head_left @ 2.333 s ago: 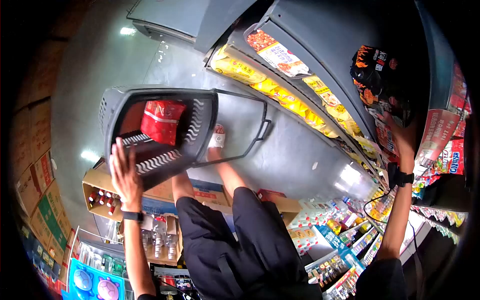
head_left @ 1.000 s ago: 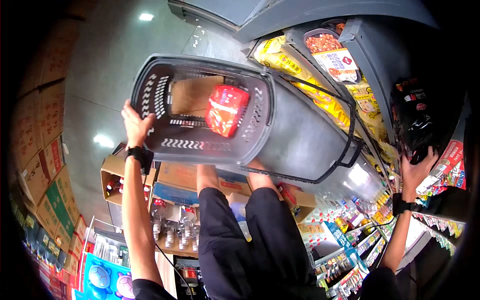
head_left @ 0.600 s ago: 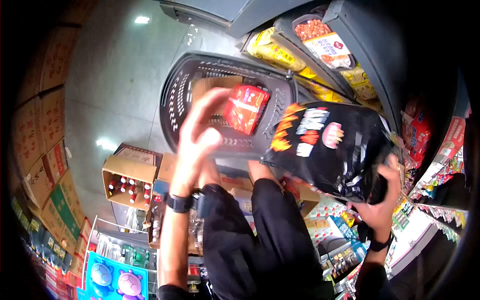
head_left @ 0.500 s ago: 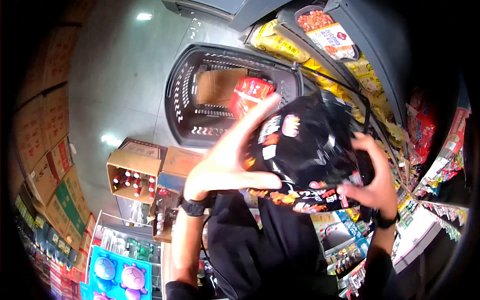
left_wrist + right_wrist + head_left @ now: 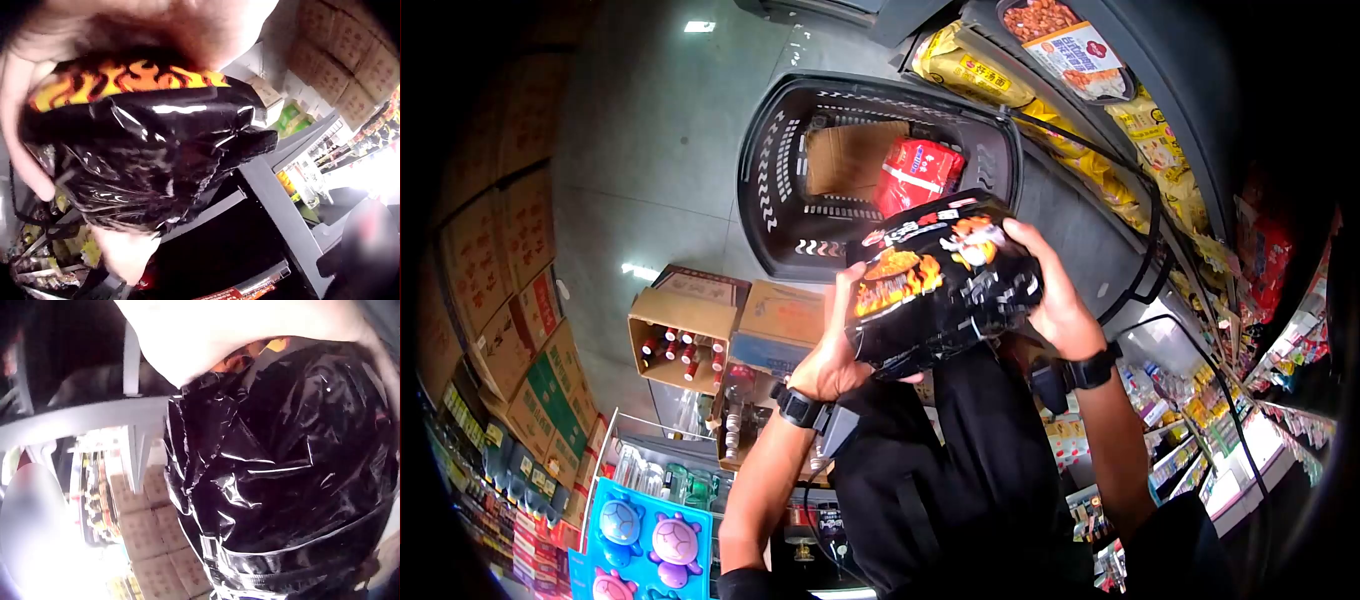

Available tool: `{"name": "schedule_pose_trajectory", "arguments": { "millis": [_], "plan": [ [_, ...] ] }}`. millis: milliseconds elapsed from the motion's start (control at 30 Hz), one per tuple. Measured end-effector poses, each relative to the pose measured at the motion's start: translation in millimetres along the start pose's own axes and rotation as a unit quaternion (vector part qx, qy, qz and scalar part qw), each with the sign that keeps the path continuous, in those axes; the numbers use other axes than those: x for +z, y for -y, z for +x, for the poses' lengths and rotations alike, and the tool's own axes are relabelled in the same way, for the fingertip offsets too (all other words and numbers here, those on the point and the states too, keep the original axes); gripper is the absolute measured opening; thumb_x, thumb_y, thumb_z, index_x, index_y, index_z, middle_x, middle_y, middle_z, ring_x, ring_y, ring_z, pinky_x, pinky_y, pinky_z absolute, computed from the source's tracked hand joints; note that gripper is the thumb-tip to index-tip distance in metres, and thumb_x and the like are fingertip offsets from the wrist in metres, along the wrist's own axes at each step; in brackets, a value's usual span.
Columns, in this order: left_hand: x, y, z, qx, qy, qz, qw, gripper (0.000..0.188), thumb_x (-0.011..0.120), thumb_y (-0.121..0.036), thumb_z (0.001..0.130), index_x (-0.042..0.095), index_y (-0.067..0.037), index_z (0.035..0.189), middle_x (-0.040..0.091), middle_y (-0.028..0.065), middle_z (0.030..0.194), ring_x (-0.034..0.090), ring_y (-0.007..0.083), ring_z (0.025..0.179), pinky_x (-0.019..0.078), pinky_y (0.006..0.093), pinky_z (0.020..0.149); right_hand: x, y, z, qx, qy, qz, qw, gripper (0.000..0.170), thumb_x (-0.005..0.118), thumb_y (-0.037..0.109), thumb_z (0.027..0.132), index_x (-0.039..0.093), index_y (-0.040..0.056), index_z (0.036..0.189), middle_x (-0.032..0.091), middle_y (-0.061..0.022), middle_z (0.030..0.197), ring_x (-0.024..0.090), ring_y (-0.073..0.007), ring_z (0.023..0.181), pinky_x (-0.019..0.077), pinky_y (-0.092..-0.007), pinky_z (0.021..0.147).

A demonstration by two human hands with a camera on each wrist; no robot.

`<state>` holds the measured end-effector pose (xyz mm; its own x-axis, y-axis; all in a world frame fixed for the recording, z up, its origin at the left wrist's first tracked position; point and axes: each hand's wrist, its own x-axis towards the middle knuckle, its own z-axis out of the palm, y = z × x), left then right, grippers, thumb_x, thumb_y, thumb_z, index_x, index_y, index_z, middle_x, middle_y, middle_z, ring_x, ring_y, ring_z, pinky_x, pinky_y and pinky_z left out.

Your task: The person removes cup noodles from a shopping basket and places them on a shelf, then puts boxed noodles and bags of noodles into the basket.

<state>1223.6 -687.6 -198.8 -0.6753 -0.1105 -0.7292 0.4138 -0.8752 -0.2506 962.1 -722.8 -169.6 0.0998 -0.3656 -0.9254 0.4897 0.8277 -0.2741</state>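
Note:
A black, shiny multipack of instant noodles [image 5: 940,290], printed with flames and a noodle picture, is held up over my lap. My left hand [image 5: 837,345] grips its left end, and my right hand [image 5: 1060,305] grips the right end. In the left wrist view the noodle multipack [image 5: 150,150] shows its crinkled wrap and a flame strip, with fingers curled round it. The right wrist view has the multipack's folded, sealed end [image 5: 281,456] under my palm. Just beyond the pack stands a dark grey shopping basket [image 5: 752,200], holding a red packet [image 5: 920,172] and a brown cardboard piece [image 5: 840,160].
Shelves with yellow noodle bags [image 5: 970,75] and a tray of peanuts-like food [image 5: 1065,45] run along the right. The basket's handle [image 5: 1145,250] leans toward them. At the left are an open carton of red-capped bottles [image 5: 685,315] and a blue turtle-toy panel [image 5: 640,540].
My right hand has brought the noodle multipack off the shelf, leftward to my front. My left hand has left the basket's edge and now grips the pack, which has been turned over.

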Motion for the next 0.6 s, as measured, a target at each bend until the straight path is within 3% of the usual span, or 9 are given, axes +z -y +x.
{"name": "schedule_pose_trajectory", "arguments": {
  "millis": [33, 167, 200, 300, 333, 367, 433, 467, 600],
  "plan": [
    [-4, 1, -3, -0.017, 0.007, 0.008, 1.000, 0.092, 0.043, -0.084, 0.090, 0.044, -0.019, 0.156, 0.061, 0.0111, 0.145, 0.068, 0.0336, 0.119, 0.0619, 0.0630, 0.077, 1, 4, 4, 0.054, -0.024, 0.020, 0.998, 0.038, 0.066, 0.038, 0.099, 0.070, 0.0058, 0.119, 0.077, -0.0062, 0.106, 0.075, -0.0166, 0.090, 0.0614, -0.0331, 0.086],
    [-14, 2, -4, -0.054, 0.000, -0.015, 0.998, 0.092, 0.036, -0.085, 0.092, 0.040, -0.022, 0.159, 0.058, 0.0113, 0.148, 0.065, 0.0357, 0.124, 0.0602, 0.0679, 0.078, -17, -3, 25, 0.106, 0.008, 0.009, 0.994, 0.041, 0.064, 0.038, 0.100, 0.068, 0.0051, 0.123, 0.076, -0.0061, 0.109, 0.075, -0.0161, 0.092, 0.0613, -0.0334, 0.086],
    [-21, -1, -6, -0.049, 0.064, -0.029, 0.996, 0.091, 0.036, -0.082, 0.095, 0.041, -0.017, 0.158, 0.059, 0.0110, 0.147, 0.065, 0.0326, 0.125, 0.0601, 0.0586, 0.090, -18, -5, 25, 0.111, 0.018, 0.004, 0.994, 0.042, 0.064, 0.038, 0.101, 0.066, 0.0054, 0.127, 0.076, -0.0064, 0.113, 0.075, -0.0157, 0.095, 0.0608, -0.0333, 0.088],
    [-23, -7, 10, 0.030, -0.037, 0.040, 0.998, 0.086, 0.039, -0.077, 0.099, 0.038, -0.016, 0.160, 0.056, 0.0082, 0.152, 0.062, 0.0286, 0.130, 0.0542, 0.0508, 0.105, -9, -8, 24, -0.005, 0.031, -0.067, 0.997, 0.049, 0.062, 0.036, 0.102, 0.055, 0.0069, 0.141, 0.067, -0.0081, 0.131, 0.068, -0.0155, 0.114, 0.0569, -0.0337, 0.096],
    [-20, -9, 8, 0.057, -0.092, 0.072, 0.992, 0.077, 0.041, -0.065, 0.105, 0.042, -0.007, 0.156, 0.059, 0.0122, 0.148, 0.063, 0.0241, 0.128, 0.0500, 0.0383, 0.110, -12, -6, 26, -0.026, 0.057, -0.108, 0.992, 0.057, 0.060, 0.031, 0.102, 0.043, 0.0086, 0.152, 0.057, -0.0091, 0.143, 0.059, -0.0165, 0.129, 0.0513, -0.0345, 0.104],
    [-50, -8, 15, 0.110, -0.057, 0.123, 0.985, 0.071, 0.056, -0.052, 0.103, 0.042, -0.005, 0.155, 0.056, 0.0129, 0.150, 0.061, 0.0241, 0.129, 0.0471, 0.0398, 0.112, -14, -3, 28, -0.054, 0.067, -0.141, 0.986, 0.062, 0.063, 0.029, 0.099, 0.041, 0.0079, 0.153, 0.056, -0.0092, 0.144, 0.056, -0.0179, 0.131, 0.0474, -0.0345, 0.108],
    [-57, -19, 11, 0.265, -0.105, 0.315, 0.905, 0.083, 0.074, -0.036, 0.092, 0.035, -0.004, 0.158, 0.052, 0.0117, 0.153, 0.055, 0.0242, 0.135, 0.0429, 0.0386, 0.115, -17, 1, 33, -0.105, 0.088, -0.206, 0.969, 0.072, 0.070, 0.026, 0.094, 0.038, 0.0065, 0.156, 0.053, -0.0094, 0.146, 0.050, -0.0206, 0.136, 0.0395, -0.0345, 0.115],
    [-45, -27, 2, 0.246, -0.124, 0.322, 0.906, 0.107, 0.086, -0.026, 0.076, 0.025, -0.002, 0.161, 0.048, 0.0094, 0.154, 0.049, 0.0244, 0.139, 0.0404, 0.0373, 0.116, -16, 1, 37, -0.130, 0.111, -0.221, 0.960, 0.081, 0.075, 0.030, 0.091, 0.035, 0.0053, 0.158, 0.051, -0.0106, 0.147, 0.047, -0.0213, 0.138, 0.0360, -0.0352, 0.117],
    [-31, -36, 5, 0.329, -0.180, 0.425, 0.824, 0.130, 0.095, -0.013, 0.063, 0.009, -0.008, 0.159, 0.044, 0.0197, 0.149, 0.047, 0.0273, 0.138, 0.0411, 0.0409, 0.116, -2, -3, 61, -0.148, 0.106, -0.255, 0.950, 0.088, 0.075, 0.044, 0.092, 0.033, 0.0037, 0.159, 0.052, -0.0124, 0.147, 0.049, -0.0219, 0.135, 0.0373, -0.0357, 0.116]
  ]
}}
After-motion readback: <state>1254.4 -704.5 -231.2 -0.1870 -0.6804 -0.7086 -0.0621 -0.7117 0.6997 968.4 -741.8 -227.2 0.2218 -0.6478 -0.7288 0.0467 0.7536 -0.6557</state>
